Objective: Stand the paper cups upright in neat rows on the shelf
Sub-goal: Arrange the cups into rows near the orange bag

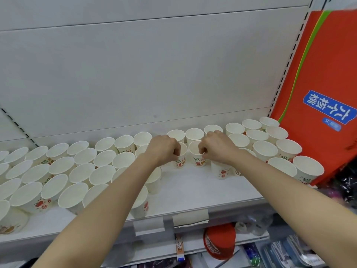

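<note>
Many white paper cups with red and orange print stand upright in rows on the white shelf (189, 188). My left hand (164, 147) pinches the rim of one cup (181, 161) in the second row from the back. My right hand (216, 147) pinches the rim of the neighbouring cup (199, 160). Both held cups stand upright on the shelf, side by side, in front of the back row (194, 134). A block of cups (63, 171) fills the left side, another block (280, 151) the right.
A red carton (318, 84) with a blue label leans at the right end of the shelf. Bare shelf surface lies in front of the two held cups. Below the shelf edge with its price-tag holders (190, 217) sit a red cap (220, 240) and packaged goods.
</note>
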